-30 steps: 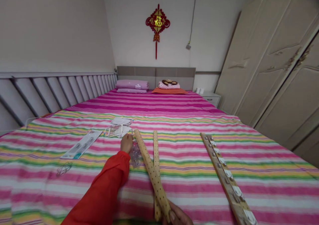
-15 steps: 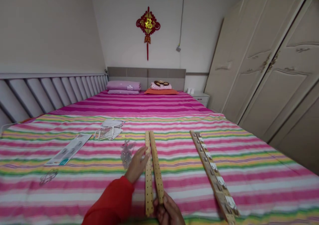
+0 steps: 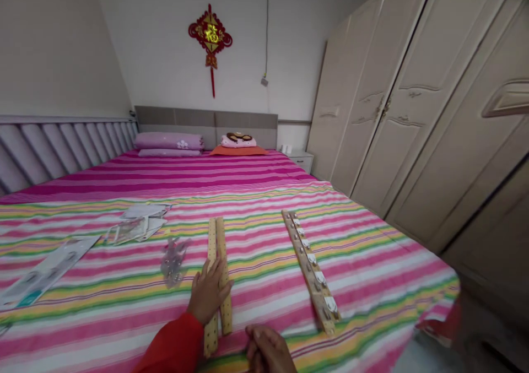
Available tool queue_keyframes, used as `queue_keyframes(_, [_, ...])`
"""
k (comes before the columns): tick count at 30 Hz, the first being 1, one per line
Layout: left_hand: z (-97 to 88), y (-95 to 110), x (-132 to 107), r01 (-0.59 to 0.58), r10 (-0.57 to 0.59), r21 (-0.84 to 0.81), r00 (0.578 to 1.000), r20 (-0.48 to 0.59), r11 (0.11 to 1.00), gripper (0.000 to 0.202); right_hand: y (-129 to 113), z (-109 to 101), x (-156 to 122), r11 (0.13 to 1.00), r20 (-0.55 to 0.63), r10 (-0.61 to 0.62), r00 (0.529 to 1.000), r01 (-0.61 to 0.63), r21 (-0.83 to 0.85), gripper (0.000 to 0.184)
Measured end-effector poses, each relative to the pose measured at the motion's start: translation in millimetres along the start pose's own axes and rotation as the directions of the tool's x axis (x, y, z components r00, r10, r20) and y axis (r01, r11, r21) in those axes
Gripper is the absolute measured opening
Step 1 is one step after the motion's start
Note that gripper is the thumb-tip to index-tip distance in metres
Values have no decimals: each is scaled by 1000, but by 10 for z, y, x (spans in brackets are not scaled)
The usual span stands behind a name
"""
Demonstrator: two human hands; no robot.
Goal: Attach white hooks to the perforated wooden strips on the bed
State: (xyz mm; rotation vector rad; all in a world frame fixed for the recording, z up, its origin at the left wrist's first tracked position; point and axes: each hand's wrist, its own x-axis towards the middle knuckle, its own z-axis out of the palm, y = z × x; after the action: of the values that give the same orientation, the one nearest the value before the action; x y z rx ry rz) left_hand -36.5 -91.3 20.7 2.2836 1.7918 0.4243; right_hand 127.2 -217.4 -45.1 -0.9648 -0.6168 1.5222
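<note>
Two narrow wooden strips with rows of small holes lie side by side on the striped bedspread; the left strip (image 3: 211, 337) reaches closer to me than the right strip (image 3: 226, 307). My left hand (image 3: 207, 293) rests across both, palm down with fingers spread. Just right of their near ends, my right hand (image 3: 268, 348) is closed, fingers curled in, and no object shows in it. It is apart from the strips. Left of the strips lies a clear plastic bag (image 3: 173, 263) holding small shiny pieces.
On the right lies a longer wooden rack (image 3: 312, 276) fitted with metal clips and white pieces. Papers and packets (image 3: 140, 221) and a long white card pack (image 3: 53, 268) are on the left. Pillows (image 3: 169, 141) lie by the headboard; a wardrobe (image 3: 392, 114) stands right.
My right hand has let go of the right strip and drawn back toward me. My left hand has shifted nearer and now spans both strips. The view has turned right.
</note>
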Motion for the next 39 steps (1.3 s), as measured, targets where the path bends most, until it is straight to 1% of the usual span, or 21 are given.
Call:
queue_keyframes(3, [43, -34, 6, -21, 22, 26, 999, -31, 999, 59, -151, -437, -175, 989, -147, -49, 988, 68, 130, 50])
queue_keyframes(5, [48, -33, 10, -18, 20, 45, 999, -37, 999, 59, -293, -697, -308, 967, -227, -70, 971, 122, 225, 51])
queue_keyframes(7, [44, -24, 13, -12, 14, 62, 999, -35, 998, 60, -453, -882, -426, 936, -275, -19, 961, 114, 333, 49])
queue_keyframes(9, [41, -20, 14, -15, 18, 76, 999, -42, 997, 60, -609, -979, -504, 900, -271, 41, 962, 82, 427, 43])
queue_keyframes(12, [47, -28, 14, -22, 28, 91, 998, -61, 996, 60, -783, -998, -532, 861, -240, 26, 970, 100, 498, 38])
queue_keyframes(15, [53, -41, 13, -23, 30, 104, 997, -66, 994, 59, -842, -963, -489, 839, -200, 16, 980, 96, 536, 35])
queue_keyframes(19, [58, -50, 10, -35, 43, 116, 997, -68, 993, 59, -784, -967, -435, 828, -164, 5, 986, 88, 554, 31])
queue_keyframes(21, [63, -52, 8, -36, 44, 115, 997, -67, 993, 59, -739, -984, -437, 840, -162, 12, 987, 79, 538, 31])
queue_keyframes(24, [71, -53, 4, -35, 43, 106, 996, -75, 994, 57, -686, -980, -467, 856, -197, 14, 980, 90, 509, 28])
queue_keyframes(26, [73, -53, 3, -33, 41, 98, 996, -80, 995, 56, -657, -951, -487, 869, -211, -5, 977, 109, 483, 26])
queue_keyframes(29, [78, -57, 4, -39, 47, 91, 995, -88, 995, 57, -624, -899, -495, 903, -188, -42, 981, 118, 414, 26])
queue_keyframes(30, [82, -60, 6, -43, 51, 90, 994, -95, 995, 57, -617, -889, -493, 908, -172, -46, 984, 113, 404, 27])
queue_keyframes(32, [92, -68, 8, -50, 59, 85, 992, -112, 995, 57, -613, -887, -482, 897, -138, -26, 990, 85, 435, 34])
queue_keyframes(35, [108, -78, 8, -50, 59, 75, 991, -123, 996, 57, -624, -920, -462, 847, -72, 38, 997, 6, 531, 42])
queue_keyframes(39, [113, -75, 3, -42, 49, 58, 992, -114, 997, 57, -623, -942, -443, 810, -1, 51, 999, -41, 585, 32])
